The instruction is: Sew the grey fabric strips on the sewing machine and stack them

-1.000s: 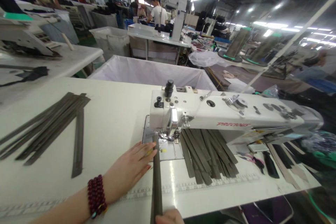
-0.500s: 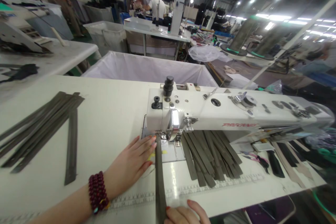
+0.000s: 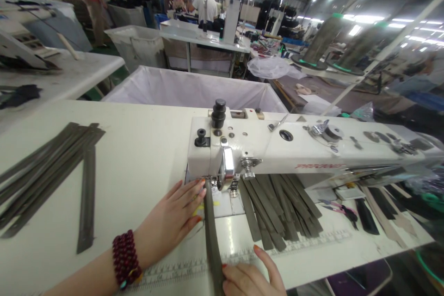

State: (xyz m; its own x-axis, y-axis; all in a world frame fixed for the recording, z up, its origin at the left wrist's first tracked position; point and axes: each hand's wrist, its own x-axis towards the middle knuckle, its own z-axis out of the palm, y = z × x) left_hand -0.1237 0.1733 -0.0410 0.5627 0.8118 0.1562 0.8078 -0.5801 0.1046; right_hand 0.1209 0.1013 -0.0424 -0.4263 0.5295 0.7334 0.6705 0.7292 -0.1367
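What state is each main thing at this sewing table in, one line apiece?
Sewing machine: running or stopped, cannot tell
Grey-brown strip: lengthwise, far end at machine
Left hand: open, fingertips at strip
Right hand: touching strip, grip unclear
Left pile: fanned
Right pile: fanned, partly beneath machine arm
Scissors: lying down, open or shut unclear

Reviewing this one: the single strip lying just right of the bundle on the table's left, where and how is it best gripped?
Probably the near end of the strip, pinched across its width by the left hand coming from the right. That end lies apart from the bundle, while the far end reaches it. Lying flat, the strip may need an edge lifted first.
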